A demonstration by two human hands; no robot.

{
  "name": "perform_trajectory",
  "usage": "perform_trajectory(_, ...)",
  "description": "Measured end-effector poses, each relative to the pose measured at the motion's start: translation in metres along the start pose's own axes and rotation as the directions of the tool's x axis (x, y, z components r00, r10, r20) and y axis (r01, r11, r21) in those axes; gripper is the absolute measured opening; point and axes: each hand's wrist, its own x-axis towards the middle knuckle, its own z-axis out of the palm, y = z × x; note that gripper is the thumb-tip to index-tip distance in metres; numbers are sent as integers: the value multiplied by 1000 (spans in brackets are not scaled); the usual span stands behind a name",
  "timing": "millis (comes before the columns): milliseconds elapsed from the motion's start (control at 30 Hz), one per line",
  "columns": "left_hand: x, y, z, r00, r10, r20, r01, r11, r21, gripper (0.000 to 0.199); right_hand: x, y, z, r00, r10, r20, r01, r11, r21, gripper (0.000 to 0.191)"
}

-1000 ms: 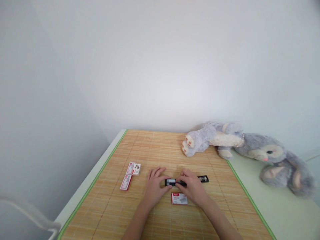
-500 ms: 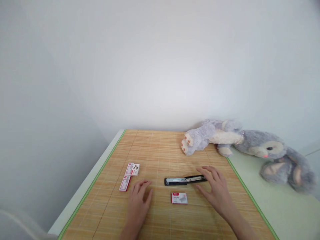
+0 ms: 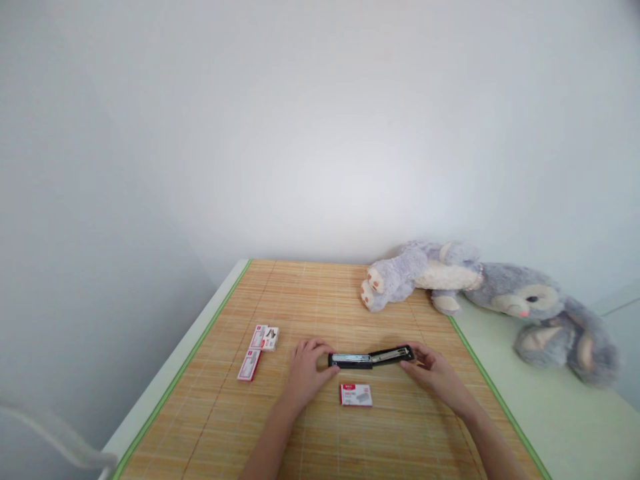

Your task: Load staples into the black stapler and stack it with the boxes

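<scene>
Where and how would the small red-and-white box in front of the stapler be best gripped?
Probably by its two long edges: the box lies flat, longer sideways than deep. I'd bring the right hand down from above, thumb on the near edge, fingers beyond, avoiding the open stapler.

a person's left hand (image 3: 306, 370) and right hand (image 3: 437, 377), both bare, with slender fingers (image 3: 319, 348) and thumbs (image 3: 327, 375). the left wrist (image 3: 289, 405) and right wrist (image 3: 467, 410) are narrow and uncovered, leading to a slim, bare left forearm (image 3: 273, 437) and a matching right forearm (image 3: 493, 443), smooth in outline. fingernails are too small to make out; any sleeves lie outside the frame.
</scene>
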Motion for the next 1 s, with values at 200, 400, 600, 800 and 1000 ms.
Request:
perform_trajectory(200, 0, -2, 0, 1000, 18, 8, -18, 1000, -13, 31, 13, -49, 21, 991, -114, 69, 125, 977, -172, 38)
perform_trajectory(400, -2, 0, -1, 1000, 24, -4, -24, 999, -24, 32, 37, -82, 70, 948, -226, 226, 285, 918, -277, 19)
perform_trajectory(600, -3, -1, 0, 1000, 25, -17, -26, 999, -30, 35, 48, -79, 105, 922, -249, 295, 364, 815, -450, 6)
perform_trajectory(800, -2, -2, 1, 999, 39, -32, -40, 999, -21, 34, 48, -72, 108, 922, -253, 291, 366, 812, -454, 18)
perform_trajectory(1000, -31, -14, -5, 993, 11, -117, -8, 1000, 19, 41, 37, -38, 97, 954, -264, 144, 300, 836, -459, 24)
